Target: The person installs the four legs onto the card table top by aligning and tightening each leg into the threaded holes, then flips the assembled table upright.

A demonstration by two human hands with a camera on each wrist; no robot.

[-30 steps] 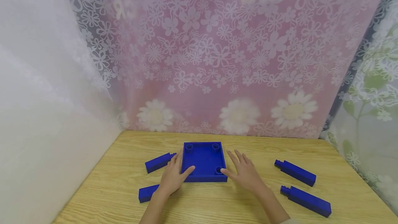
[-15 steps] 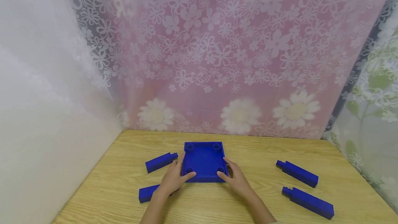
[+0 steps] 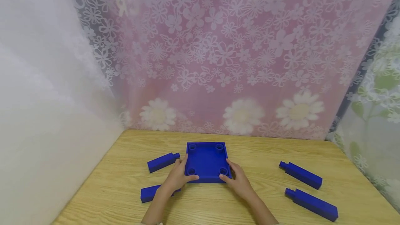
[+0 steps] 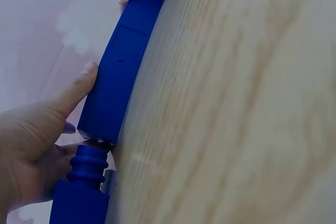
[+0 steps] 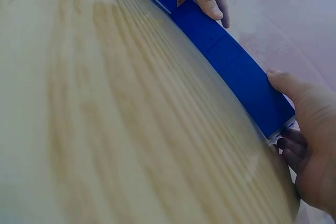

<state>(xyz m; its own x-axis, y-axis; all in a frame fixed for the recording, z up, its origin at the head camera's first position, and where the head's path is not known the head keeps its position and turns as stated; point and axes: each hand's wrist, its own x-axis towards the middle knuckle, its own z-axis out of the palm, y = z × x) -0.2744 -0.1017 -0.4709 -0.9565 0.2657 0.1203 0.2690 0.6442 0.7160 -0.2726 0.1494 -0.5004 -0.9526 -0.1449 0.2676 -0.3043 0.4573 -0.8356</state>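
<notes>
A square blue panel [image 3: 207,159] with a raised rim and a round socket in each corner lies flat on the table. My left hand [image 3: 177,177] grips its near left corner, thumb over the front rim and fingers along the left side. At the near right corner my right hand [image 3: 240,182] holds it the same way, thumb on the front edge. Both wrist views show the panel's front side [image 4: 115,77] between the two thumbs. Beside my left hand lies a blue square bar [image 4: 79,203] with a ridged, threaded-looking end; my left forearm partly hides it in the head view.
Another blue bar [image 3: 162,163] lies to the far left of the panel. On the right are two more, a farther bar [image 3: 303,175] and a nearer bar [image 3: 314,205]. The wooden table [image 3: 256,148] meets a pink floral curtain [image 3: 203,61] behind and a white sheet at left.
My right hand has come in from the right, and its spread fingers have closed onto the panel's near right corner. My left hand stays at the left corner. The view has shifted slightly.
</notes>
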